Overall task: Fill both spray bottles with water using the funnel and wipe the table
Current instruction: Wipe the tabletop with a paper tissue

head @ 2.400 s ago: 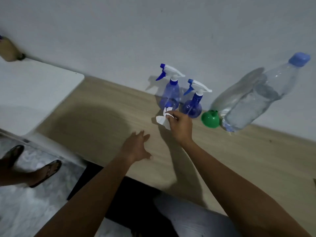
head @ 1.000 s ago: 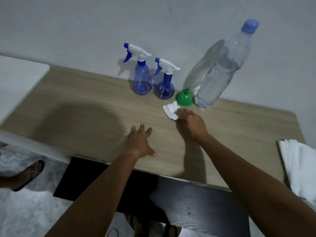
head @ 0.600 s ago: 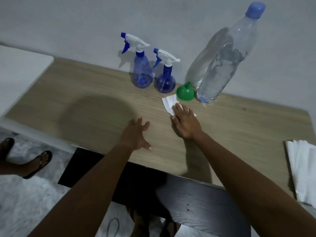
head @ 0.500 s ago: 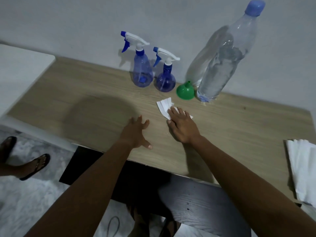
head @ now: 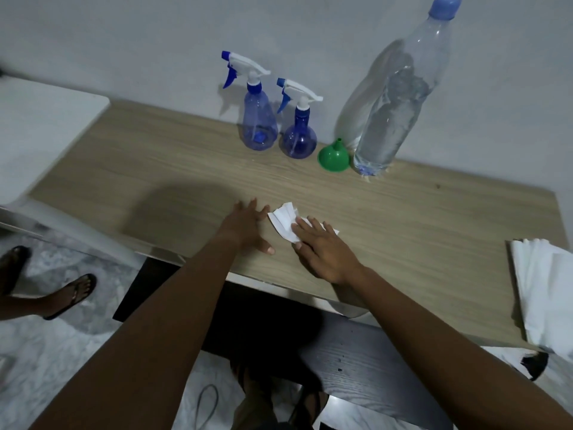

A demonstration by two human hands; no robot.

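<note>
Now, near edge: two hands, both flat on one table. Left hand open, palm down, holding nothing. Right hand open too, straight fingers pressing one white tissue, just beside the left fingertips. Versus a second ago: tissue and right hand dragged back from the funnel toward the near edge; left hand about where it was. Far side, by the wall: tall spray bottle, round spray bottle, one green funnel upside down, one water bottle. Tissue partly hidden under fingers; bottle cap and tissue stack cut off by frame.
</note>
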